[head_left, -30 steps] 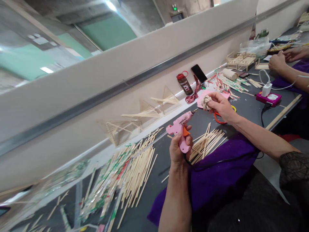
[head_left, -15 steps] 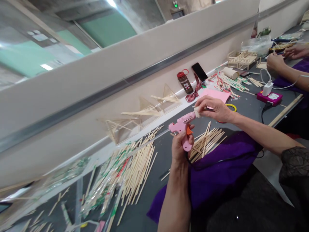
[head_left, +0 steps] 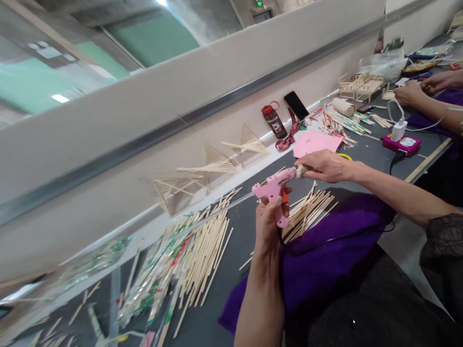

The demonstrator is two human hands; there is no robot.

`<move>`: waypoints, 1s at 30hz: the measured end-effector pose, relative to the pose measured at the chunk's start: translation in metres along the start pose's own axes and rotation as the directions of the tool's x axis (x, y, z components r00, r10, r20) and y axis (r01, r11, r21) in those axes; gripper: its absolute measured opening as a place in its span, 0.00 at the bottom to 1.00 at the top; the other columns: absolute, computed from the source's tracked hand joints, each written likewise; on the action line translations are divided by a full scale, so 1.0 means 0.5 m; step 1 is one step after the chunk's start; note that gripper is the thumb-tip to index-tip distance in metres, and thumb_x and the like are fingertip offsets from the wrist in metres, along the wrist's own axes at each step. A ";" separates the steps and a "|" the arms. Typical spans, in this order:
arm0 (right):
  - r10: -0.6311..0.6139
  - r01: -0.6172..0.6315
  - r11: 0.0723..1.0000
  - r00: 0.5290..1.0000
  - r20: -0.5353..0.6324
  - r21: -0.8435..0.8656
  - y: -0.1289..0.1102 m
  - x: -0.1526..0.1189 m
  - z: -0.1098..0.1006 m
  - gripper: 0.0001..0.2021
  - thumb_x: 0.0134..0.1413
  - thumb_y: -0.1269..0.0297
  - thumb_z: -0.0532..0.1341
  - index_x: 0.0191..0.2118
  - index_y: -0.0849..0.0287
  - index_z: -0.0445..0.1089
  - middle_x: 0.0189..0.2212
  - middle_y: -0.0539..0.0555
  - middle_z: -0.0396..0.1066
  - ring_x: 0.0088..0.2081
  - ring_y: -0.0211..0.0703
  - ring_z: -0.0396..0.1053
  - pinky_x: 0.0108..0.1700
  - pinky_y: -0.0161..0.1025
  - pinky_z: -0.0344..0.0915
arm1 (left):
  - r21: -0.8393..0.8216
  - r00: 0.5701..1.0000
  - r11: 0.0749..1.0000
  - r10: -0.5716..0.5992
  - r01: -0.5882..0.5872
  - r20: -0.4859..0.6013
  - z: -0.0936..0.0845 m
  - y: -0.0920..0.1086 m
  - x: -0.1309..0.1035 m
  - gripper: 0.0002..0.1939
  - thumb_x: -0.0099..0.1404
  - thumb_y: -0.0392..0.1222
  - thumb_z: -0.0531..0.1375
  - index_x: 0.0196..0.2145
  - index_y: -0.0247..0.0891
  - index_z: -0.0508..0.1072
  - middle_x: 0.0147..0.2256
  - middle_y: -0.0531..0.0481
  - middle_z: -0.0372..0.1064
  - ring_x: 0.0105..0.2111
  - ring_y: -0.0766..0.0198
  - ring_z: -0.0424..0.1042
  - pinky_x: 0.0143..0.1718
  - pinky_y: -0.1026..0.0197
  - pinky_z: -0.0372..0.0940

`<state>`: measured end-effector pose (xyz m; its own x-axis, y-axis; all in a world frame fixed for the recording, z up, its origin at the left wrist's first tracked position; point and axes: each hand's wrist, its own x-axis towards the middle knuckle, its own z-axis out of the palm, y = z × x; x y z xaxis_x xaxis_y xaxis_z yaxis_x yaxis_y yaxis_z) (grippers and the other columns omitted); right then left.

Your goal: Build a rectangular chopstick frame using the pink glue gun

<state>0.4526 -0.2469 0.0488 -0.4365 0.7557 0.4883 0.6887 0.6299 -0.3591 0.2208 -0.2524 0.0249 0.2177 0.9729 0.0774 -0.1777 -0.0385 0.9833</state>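
Note:
My left hand [head_left: 269, 217] is wrapped round the handle of a pink glue gun [head_left: 275, 185], whose nozzle points right. An orange trigger shows by the fingers, and a clear glue stick runs out of the gun's back. Between the fingertips of my right hand [head_left: 323, 166] is a small pale wad [head_left: 301, 170], held at the nozzle. What the wad is made of is too small to tell. Under the hands, a pile of bare wooden sticks [head_left: 307, 214] lies on the dark table beside a purple cloth [head_left: 325, 250].
Loose sticks [head_left: 208, 255] and wrapped chopsticks lie left. Stick models [head_left: 224, 166] stand along the wall. Behind are a bottle [head_left: 274, 123], phone [head_left: 296, 106] and pink paper [head_left: 316, 143]. A magenta power socket [head_left: 401, 144] and another person's hands [head_left: 412, 91] are at right.
My right hand has turned flatter, with its fingers stretched further over the pale wad at the nozzle. The glue gun stays in my left hand. The other person's hands have shifted slightly.

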 end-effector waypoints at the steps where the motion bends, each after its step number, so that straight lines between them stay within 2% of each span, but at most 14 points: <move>1: 0.010 -0.010 1.000 1.000 -0.001 -0.025 -0.003 0.000 0.001 0.13 0.61 0.65 0.55 0.49 0.60 0.71 0.43 0.59 0.76 0.42 0.46 0.71 0.45 0.42 0.63 | 0.001 1.000 1.000 -0.008 0.008 0.001 0.001 0.000 0.000 0.18 0.45 0.48 0.67 0.32 0.32 0.79 0.31 0.45 0.78 0.14 0.75 0.60 0.14 0.68 0.51; 5: 0.140 -0.141 0.990 0.989 -0.036 -0.030 -0.017 0.002 0.015 0.19 0.58 0.67 0.54 0.53 0.64 0.70 0.39 0.60 0.77 0.38 0.45 0.71 0.42 0.41 0.62 | -0.002 1.000 1.000 -0.013 0.013 -0.004 0.007 0.002 -0.003 0.18 0.45 0.48 0.67 0.32 0.32 0.79 0.31 0.45 0.78 0.14 0.75 0.60 0.15 0.68 0.52; 9: 0.260 -0.257 0.966 0.956 -0.138 0.041 -0.023 0.007 0.037 0.29 0.55 0.68 0.54 0.64 0.65 0.61 0.34 0.55 0.76 0.32 0.41 0.68 0.37 0.38 0.61 | 0.005 1.000 1.000 0.019 -0.019 -0.023 0.011 0.003 -0.007 0.18 0.45 0.48 0.67 0.31 0.33 0.78 0.29 0.46 0.77 0.14 0.75 0.60 0.15 0.68 0.52; 13: 0.236 -0.261 0.964 0.926 -0.294 -0.047 -0.026 0.016 0.061 0.36 0.53 0.68 0.54 0.69 0.67 0.53 0.33 0.54 0.77 0.30 0.40 0.68 0.37 0.38 0.61 | -0.039 1.000 0.999 -0.016 0.016 0.011 0.008 0.000 -0.003 0.20 0.47 0.50 0.67 0.33 0.32 0.79 0.17 0.54 0.67 0.14 0.73 0.59 0.15 0.69 0.52; 16: 0.199 -0.256 0.959 0.914 -0.355 -0.123 -0.030 0.023 0.076 0.37 0.53 0.67 0.54 0.70 0.67 0.52 0.34 0.56 0.78 0.31 0.41 0.69 0.37 0.39 0.61 | -0.073 0.996 0.994 -0.078 0.082 0.050 0.004 -0.003 0.003 0.20 0.50 0.52 0.65 0.34 0.31 0.79 0.13 0.56 0.61 0.13 0.73 0.56 0.14 0.69 0.49; 18: 0.233 -0.304 0.943 0.893 -0.384 -0.134 -0.030 0.029 0.081 0.37 0.54 0.67 0.54 0.70 0.67 0.51 0.34 0.57 0.79 0.31 0.43 0.70 0.36 0.39 0.61 | -0.093 0.993 0.990 -0.103 0.108 0.060 0.003 -0.004 0.004 0.21 0.52 0.51 0.64 0.35 0.30 0.79 0.13 0.56 0.60 0.13 0.73 0.55 0.13 0.69 0.48; 20: 0.328 -0.401 0.911 0.847 -0.418 -0.097 -0.022 0.035 0.077 0.37 0.54 0.66 0.55 0.70 0.69 0.51 0.33 0.59 0.79 0.32 0.45 0.70 0.37 0.40 0.62 | -0.133 0.990 0.983 -0.117 0.127 0.078 0.003 -0.002 0.004 0.20 0.52 0.51 0.64 0.36 0.30 0.79 0.13 0.57 0.59 0.12 0.73 0.54 0.13 0.69 0.48; 23: 0.486 -0.512 0.855 0.735 -0.473 0.083 0.009 0.034 0.060 0.36 0.53 0.65 0.58 0.68 0.70 0.54 0.30 0.57 0.77 0.32 0.47 0.70 0.38 0.42 0.63 | -0.208 0.974 0.960 -0.158 0.189 0.160 0.000 0.004 0.004 0.20 0.53 0.50 0.64 0.36 0.30 0.78 0.13 0.57 0.58 0.11 0.73 0.53 0.12 0.70 0.47; 25: 0.550 -0.476 0.835 0.685 -0.478 0.278 0.034 0.024 0.049 0.34 0.52 0.63 0.60 0.65 0.66 0.58 0.28 0.53 0.75 0.31 0.44 0.70 0.37 0.42 0.64 | -0.273 0.961 0.932 -0.183 0.237 0.208 -0.006 0.007 0.007 0.18 0.55 0.49 0.63 0.37 0.31 0.78 0.13 0.58 0.57 0.11 0.74 0.52 0.11 0.70 0.47; 28: 0.626 -0.308 0.730 0.660 -0.416 0.610 0.061 0.007 0.042 0.26 0.53 0.59 0.61 0.57 0.61 0.62 0.29 0.50 0.75 0.31 0.40 0.71 0.34 0.39 0.66 | -0.395 0.953 0.876 -0.199 0.277 0.226 -0.020 0.009 0.017 0.16 0.57 0.48 0.62 0.36 0.31 0.78 0.13 0.60 0.54 0.11 0.74 0.49 0.11 0.70 0.48; 30: 0.650 -0.203 0.619 0.675 -0.349 0.759 0.064 0.000 0.044 0.21 0.53 0.55 0.62 0.50 0.59 0.64 0.31 0.51 0.75 0.32 0.39 0.72 0.31 0.36 0.65 | -0.451 0.946 0.839 -0.214 0.305 0.243 -0.029 0.008 0.022 0.15 0.59 0.47 0.62 0.35 0.31 0.78 0.13 0.61 0.52 0.11 0.74 0.48 0.11 0.70 0.47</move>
<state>0.4618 -0.2228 0.0199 0.3546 0.8569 0.3743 0.0759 0.3726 -0.9249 0.2088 -0.2386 0.0273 0.4770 0.8735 -0.0970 -0.5157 0.3675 0.7740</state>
